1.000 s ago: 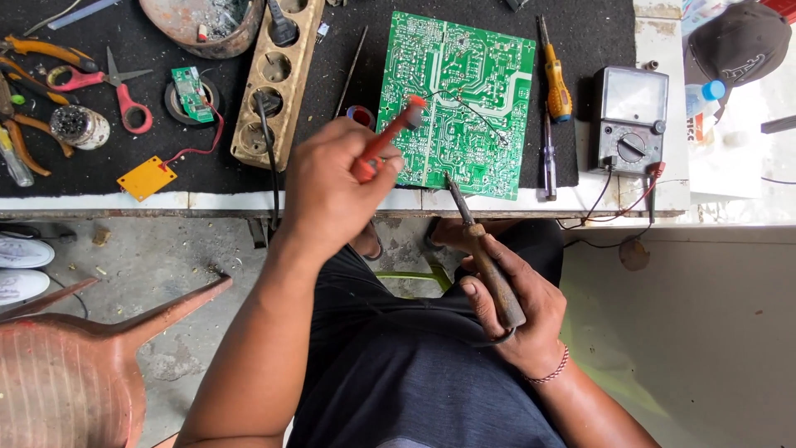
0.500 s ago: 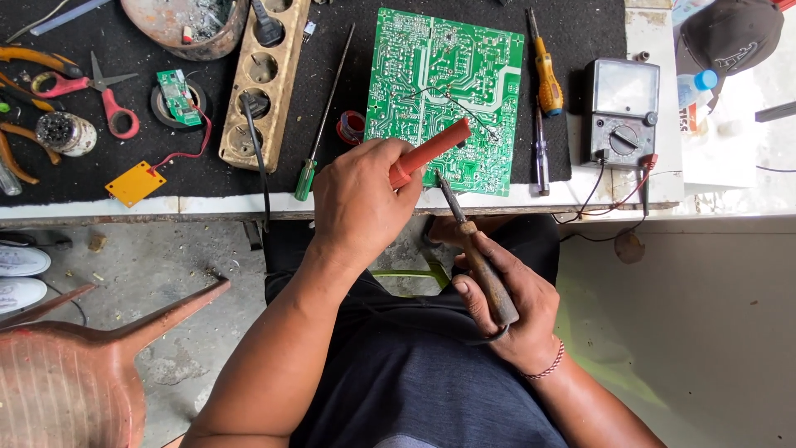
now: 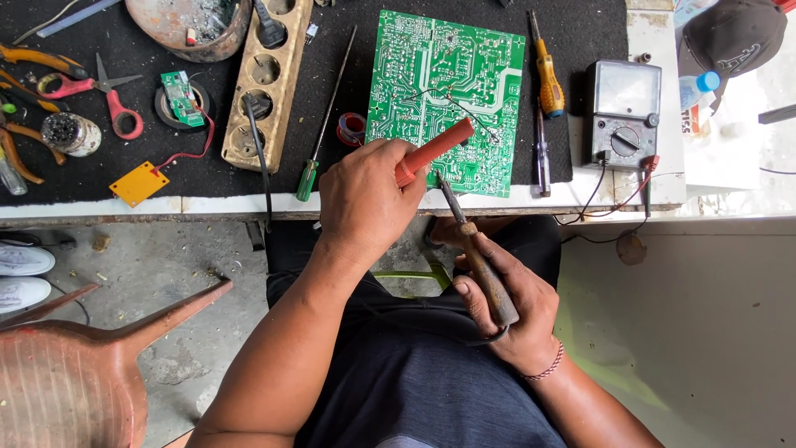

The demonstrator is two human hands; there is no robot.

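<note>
A green circuit board lies solder side up on the black mat. My left hand is closed around a red-handled tool whose end rests over the board's near edge. My right hand, lower and over my lap, grips a wooden-handled soldering iron. The iron's metal tip points up to the board's near edge, just under the red tool. A thin black wire runs across the board.
On the mat are a wooden power strip, a green-handled screwdriver, a solder spool, a yellow screwdriver, a grey multimeter and red scissors. A reddish plastic stool stands at lower left.
My left hand has shifted right and tilted the red tool down toward the board's near edge. The right hand with the iron has barely moved.
</note>
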